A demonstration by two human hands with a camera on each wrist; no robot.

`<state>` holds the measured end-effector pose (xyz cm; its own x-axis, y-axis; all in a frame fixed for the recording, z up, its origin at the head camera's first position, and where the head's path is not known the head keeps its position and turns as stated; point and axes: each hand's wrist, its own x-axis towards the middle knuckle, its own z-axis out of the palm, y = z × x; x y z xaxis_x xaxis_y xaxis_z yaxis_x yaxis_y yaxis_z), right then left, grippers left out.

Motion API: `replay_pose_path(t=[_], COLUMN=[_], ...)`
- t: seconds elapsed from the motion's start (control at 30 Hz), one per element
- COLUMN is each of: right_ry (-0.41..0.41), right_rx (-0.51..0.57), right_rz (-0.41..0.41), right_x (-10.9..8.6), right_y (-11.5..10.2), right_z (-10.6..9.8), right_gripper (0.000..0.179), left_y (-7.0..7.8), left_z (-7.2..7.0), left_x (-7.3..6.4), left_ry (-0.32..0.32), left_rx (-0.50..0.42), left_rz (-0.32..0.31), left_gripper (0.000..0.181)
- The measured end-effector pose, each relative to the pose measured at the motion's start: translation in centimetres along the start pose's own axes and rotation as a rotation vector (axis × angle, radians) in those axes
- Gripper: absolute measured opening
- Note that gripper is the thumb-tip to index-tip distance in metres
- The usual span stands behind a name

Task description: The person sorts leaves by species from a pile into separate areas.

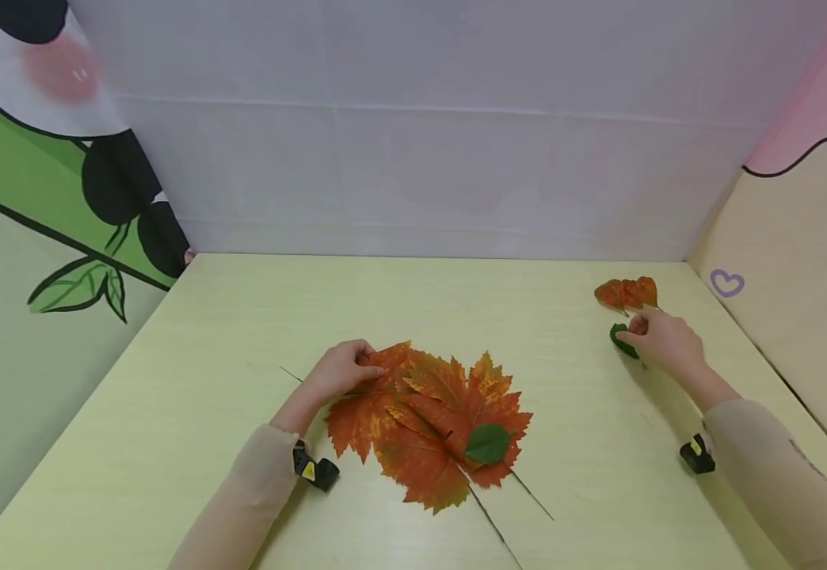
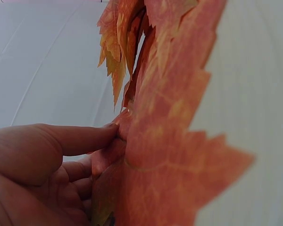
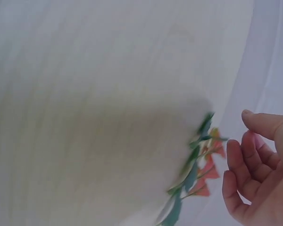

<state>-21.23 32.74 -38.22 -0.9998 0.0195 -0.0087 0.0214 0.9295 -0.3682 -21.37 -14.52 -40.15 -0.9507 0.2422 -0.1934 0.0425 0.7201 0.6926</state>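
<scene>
On the tabletop several large orange-red artificial maple leaves (image 1: 428, 463) overlap in a fan, thin dark stems reaching toward the front. My left hand (image 1: 342, 368) pinches a maple leaf (image 2: 165, 165) at the left of the bunch, thumb on one face and fingers behind it. A single round green leaf (image 1: 488, 443) lies on top of the bunch. Over at the far right, my right hand (image 1: 663, 340) is beside small green leaves (image 1: 623, 340). In the right wrist view its thumb and fingers are apart, with the green leaves (image 3: 191, 174) just beyond the fingertips.
Small orange-red leaves (image 1: 627, 293) lie behind the green ones near the back right corner. A pale wall panel (image 1: 442, 174) rises at the table's back edge. Printed side panels stand left and right. Each wrist wears a small black camera (image 1: 697, 455).
</scene>
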Motion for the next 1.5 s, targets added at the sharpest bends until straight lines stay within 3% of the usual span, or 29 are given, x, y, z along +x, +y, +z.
replay_pose_path(t=[0.3, 0.73, 1.07, 1.27, 1.5], right_ry=[-0.029, -0.136, -0.320, -0.370, -0.387], right_rx=[0.023, 0.170, 0.244, 0.188, 0.191], right_rz=[-0.182, -0.394, -0.498, -0.565, -0.625], right_x=[-1.2, -3.8, -5.7, -6.4, -6.5], right_y=[-4.4, -9.9, -12.2, -13.1, -13.9], right_z=[1.4, 3.8, 5.1, 5.8, 6.5], right_gripper=[0.020, 0.013, 0.026, 0.035, 0.026], left_y=[-0.1, -0.1, -0.1, -0.1, -0.2], left_z=[0.0, 0.1, 0.2, 0.2, 0.3], left_x=[0.0, 0.3, 0.1, 0.0, 0.2], left_ry=[0.004, 0.005, 0.007, 0.008, 0.012], left_rx=[0.004, -0.006, -0.002, -0.001, 0.005], left_rz=[0.006, 0.009, 0.004, 0.000, 0.003], left_gripper=[0.024, 0.024, 0.024, 0.023, 0.023])
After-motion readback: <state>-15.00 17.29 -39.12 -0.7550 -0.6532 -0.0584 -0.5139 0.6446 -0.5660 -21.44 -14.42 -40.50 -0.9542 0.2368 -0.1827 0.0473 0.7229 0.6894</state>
